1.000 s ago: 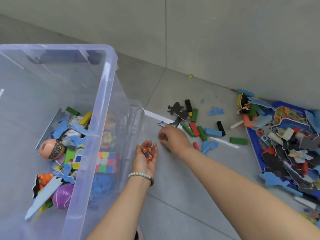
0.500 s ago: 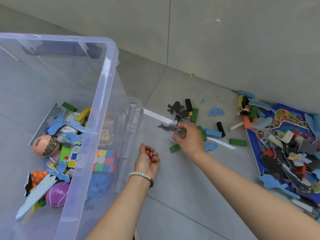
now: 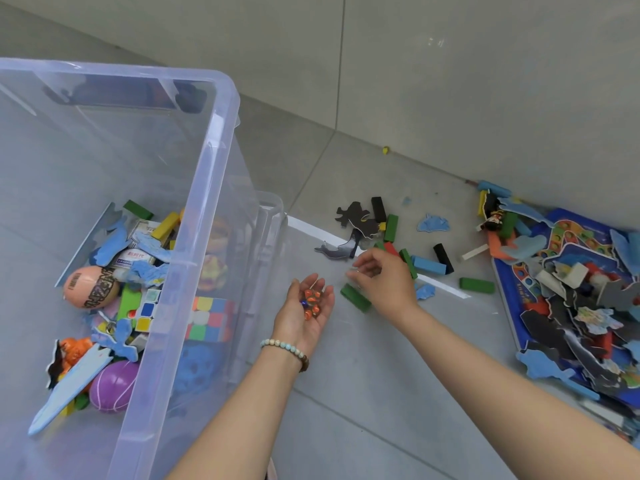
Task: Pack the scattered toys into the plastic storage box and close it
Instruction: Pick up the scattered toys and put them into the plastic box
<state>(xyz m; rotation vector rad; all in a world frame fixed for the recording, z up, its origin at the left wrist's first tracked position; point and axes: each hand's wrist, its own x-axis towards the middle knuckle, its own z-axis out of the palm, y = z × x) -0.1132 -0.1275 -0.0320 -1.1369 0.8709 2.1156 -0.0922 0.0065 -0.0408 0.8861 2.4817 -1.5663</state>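
While the plastic storage box [image 3: 214, 161] stands open-topped on the floor [image 3: 381, 393] at left, it's only partly filled. Inside are a peach egg [image 3: 90, 287], a purple ball [image 3: 112, 386], a colour cube [image 3: 147, 310], a pale blue foam sword [image 3: 69, 389], plus loose blocks and blue cutouts.

Left hand [image 3: 304, 317]: palm up just beside the box's right wall, fingers loosely cupped. Small orange and blue beads [image 3: 311, 301] lie in the palm. Bead bracelet [image 3: 285, 348] on that wrist.

Right hand [image 3: 388, 285]: hangs just right of the left hand, knuckles up. Fingers curled toward the thumb. Can't tell whether anything is pinched between them.

Green block [image 3: 355, 297] lies on the floor between the two hands, right under the right hand's fingers.

Still scattered beyond the right hand:
- black animal cutout [image 3: 356, 220]
- grey dolphin cutout [image 3: 334, 252]
- blue block [image 3: 427, 265]
- black block [image 3: 443, 258]
- another green block [image 3: 477, 285] beside the white tape strip [image 3: 446, 289]

Far right: blue board [image 3: 505, 296] against the wall, heaped with puzzle pieces [image 3: 571, 306].
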